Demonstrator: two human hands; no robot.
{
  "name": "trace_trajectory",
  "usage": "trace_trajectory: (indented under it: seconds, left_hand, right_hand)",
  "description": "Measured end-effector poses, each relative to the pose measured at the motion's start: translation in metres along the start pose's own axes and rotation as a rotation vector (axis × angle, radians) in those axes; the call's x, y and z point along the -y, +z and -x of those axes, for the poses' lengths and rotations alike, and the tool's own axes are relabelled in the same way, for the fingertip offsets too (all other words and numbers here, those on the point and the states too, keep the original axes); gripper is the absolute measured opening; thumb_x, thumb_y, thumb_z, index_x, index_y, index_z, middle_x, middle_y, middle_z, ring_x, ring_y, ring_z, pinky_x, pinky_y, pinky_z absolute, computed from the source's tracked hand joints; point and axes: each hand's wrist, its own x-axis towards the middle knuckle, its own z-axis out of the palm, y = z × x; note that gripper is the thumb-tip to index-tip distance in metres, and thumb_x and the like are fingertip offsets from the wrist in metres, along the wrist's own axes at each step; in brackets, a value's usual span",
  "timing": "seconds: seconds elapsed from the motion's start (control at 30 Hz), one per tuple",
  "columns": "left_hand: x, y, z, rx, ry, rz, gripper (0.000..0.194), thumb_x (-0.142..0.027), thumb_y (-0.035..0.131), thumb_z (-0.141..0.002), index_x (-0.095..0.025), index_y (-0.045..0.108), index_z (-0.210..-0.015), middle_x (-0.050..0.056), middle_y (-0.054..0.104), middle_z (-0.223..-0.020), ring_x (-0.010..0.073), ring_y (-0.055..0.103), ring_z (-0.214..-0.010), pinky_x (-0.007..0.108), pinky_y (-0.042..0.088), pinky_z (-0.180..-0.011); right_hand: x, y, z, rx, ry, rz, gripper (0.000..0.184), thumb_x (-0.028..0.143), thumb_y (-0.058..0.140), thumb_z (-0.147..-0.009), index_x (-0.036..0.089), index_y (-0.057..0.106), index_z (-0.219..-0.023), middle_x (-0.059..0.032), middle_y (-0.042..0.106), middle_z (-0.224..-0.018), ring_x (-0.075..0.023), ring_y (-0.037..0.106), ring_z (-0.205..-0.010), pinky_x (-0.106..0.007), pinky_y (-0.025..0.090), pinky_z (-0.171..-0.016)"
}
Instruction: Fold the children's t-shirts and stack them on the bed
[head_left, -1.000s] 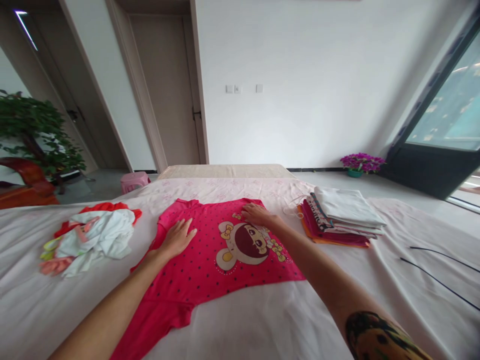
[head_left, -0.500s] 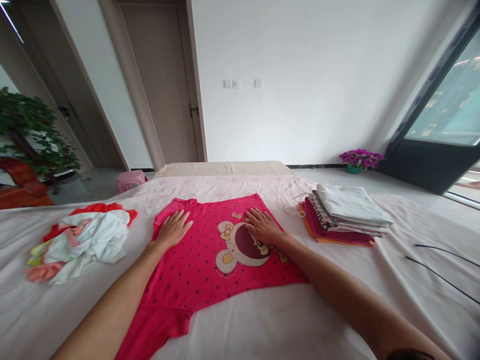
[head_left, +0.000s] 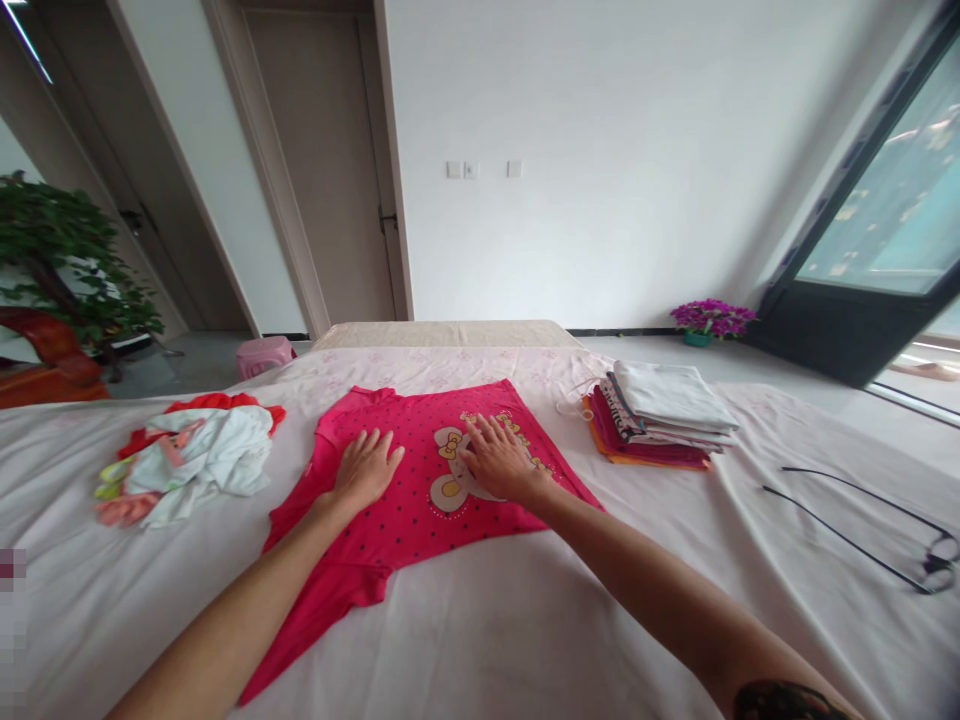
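Observation:
A bright pink dotted T-shirt (head_left: pixel 409 505) with a cartoon print lies spread flat on the pale bed sheet (head_left: pixel 525 640). My left hand (head_left: pixel 365 468) rests flat on its left half, fingers stretched out. Over the cartoon print my right hand (head_left: pixel 496 458) presses flat, fingers spread. Neither hand holds anything.
A stack of folded clothes (head_left: pixel 660 410) sits to the right of the shirt. A crumpled pile of white, red and coloured garments (head_left: pixel 191 455) lies to the left. A black cable (head_left: pixel 862 525) runs over the sheet at the far right. A pink stool (head_left: pixel 264 353) stands beyond the bed.
Both hands have slid toward the shirt's middle; the right hand moved from the shirt's upper right edge down onto the print. The view has shifted slightly.

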Motion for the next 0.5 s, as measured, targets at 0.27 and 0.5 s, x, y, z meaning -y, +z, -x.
trace_trajectory:
  seconds: [0.27, 0.5]
  left_hand:
    - [0.022, -0.003, 0.054, -0.007, 0.127, -0.031, 0.065, -0.054, 0.032, -0.097, -0.021, 0.035, -0.152, 0.015, 0.031, -0.159, 0.0312, 0.027, -0.147, 0.049, 0.021, -0.116]
    - [0.071, 0.0, 0.082, -0.041, 0.157, -0.065, 0.065, -0.055, 0.036, -0.095, -0.025, 0.035, -0.152, 0.012, 0.03, -0.16, 0.0294, 0.027, -0.147, 0.05, 0.021, -0.117]
  right_hand:
    - [0.002, -0.003, 0.053, 0.058, -0.057, 0.033, 0.062, 0.052, 0.028, -0.102, 0.02, 0.029, -0.155, -0.0082, 0.024, -0.161, -0.0267, 0.018, -0.149, -0.047, 0.015, -0.121]
    - [-0.055, -0.016, 0.086, 0.035, -0.115, 0.142, 0.047, 0.033, 0.035, -0.103, 0.035, 0.039, -0.149, 0.0009, 0.027, -0.16, -0.025, 0.019, -0.149, -0.051, 0.02, -0.119]
